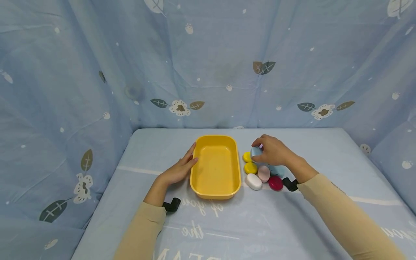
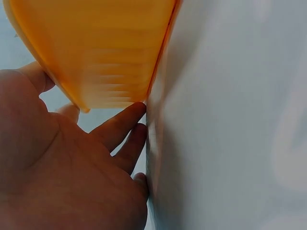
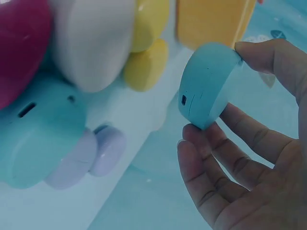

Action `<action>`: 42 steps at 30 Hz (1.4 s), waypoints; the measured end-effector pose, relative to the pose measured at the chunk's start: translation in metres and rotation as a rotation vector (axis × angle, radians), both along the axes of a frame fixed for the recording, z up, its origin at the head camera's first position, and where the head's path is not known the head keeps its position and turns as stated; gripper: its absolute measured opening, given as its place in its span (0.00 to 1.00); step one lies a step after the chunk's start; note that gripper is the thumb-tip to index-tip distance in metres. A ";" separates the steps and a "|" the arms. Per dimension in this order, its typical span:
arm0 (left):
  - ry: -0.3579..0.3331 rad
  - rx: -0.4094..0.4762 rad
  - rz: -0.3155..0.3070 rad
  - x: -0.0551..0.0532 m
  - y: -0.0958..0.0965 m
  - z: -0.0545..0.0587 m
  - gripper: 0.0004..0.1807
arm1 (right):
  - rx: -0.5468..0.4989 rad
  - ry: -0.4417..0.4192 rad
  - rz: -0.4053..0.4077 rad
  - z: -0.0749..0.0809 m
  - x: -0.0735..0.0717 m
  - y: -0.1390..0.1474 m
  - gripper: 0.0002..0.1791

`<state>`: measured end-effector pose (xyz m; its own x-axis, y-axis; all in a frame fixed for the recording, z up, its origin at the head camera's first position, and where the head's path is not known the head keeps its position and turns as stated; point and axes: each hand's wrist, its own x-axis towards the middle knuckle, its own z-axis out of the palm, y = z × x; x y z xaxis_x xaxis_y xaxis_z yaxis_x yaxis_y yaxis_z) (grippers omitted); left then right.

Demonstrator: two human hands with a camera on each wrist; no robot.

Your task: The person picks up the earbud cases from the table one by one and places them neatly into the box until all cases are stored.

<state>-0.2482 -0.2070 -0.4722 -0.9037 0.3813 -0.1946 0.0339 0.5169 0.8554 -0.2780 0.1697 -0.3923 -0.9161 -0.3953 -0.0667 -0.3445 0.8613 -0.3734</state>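
A yellow plastic tray [image 1: 215,197] with rounded corners lies on the cloth-covered table. At its left side is my left hand [image 1: 177,171], fingers extended along the outer wall and thumb on the rim. My right hand [image 1: 273,150] pinches a light blue rounded case [image 3: 204,86] between thumb and fingertips. A small port and a seam show on the case. Below and left of that hand sit two yellow rounded pieces [image 1: 250,168], a white one [image 1: 253,181], a pale pink one [image 1: 263,173], a dark red one [image 1: 275,183] and a teal one [image 1: 277,170].
Lavender pieces [image 3: 108,151] lie close to the teal one in the right wrist view. Patterned blue cloth [image 1: 227,72] hangs behind the table and at both sides. Black camera mounts [image 1: 290,184] sit on the wrists.
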 end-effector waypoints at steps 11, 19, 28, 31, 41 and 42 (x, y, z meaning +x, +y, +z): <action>-0.005 0.005 -0.004 0.001 0.000 0.001 0.37 | -0.032 0.006 0.043 0.012 0.003 -0.016 0.27; -0.005 -0.008 0.004 0.001 0.001 0.002 0.36 | -0.063 0.000 0.068 0.020 0.006 -0.027 0.27; 0.000 -0.004 0.000 0.000 0.000 0.003 0.37 | -0.080 0.013 0.121 0.023 0.009 -0.041 0.29; -0.005 -0.001 -0.002 0.001 0.000 0.003 0.37 | -0.083 0.016 0.140 0.023 0.010 -0.046 0.29; -0.011 0.000 0.001 0.000 0.000 0.003 0.37 | -0.107 0.011 0.180 0.022 0.010 -0.060 0.27; -0.012 -0.001 0.001 0.000 0.000 0.003 0.37 | -0.111 0.010 0.185 0.022 0.010 -0.062 0.27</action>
<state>-0.2480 -0.2068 -0.4691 -0.9015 0.3807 -0.2058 0.0233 0.5174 0.8554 -0.2677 0.1080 -0.3708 -0.8277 -0.5611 -0.0044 -0.4970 0.7368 -0.4583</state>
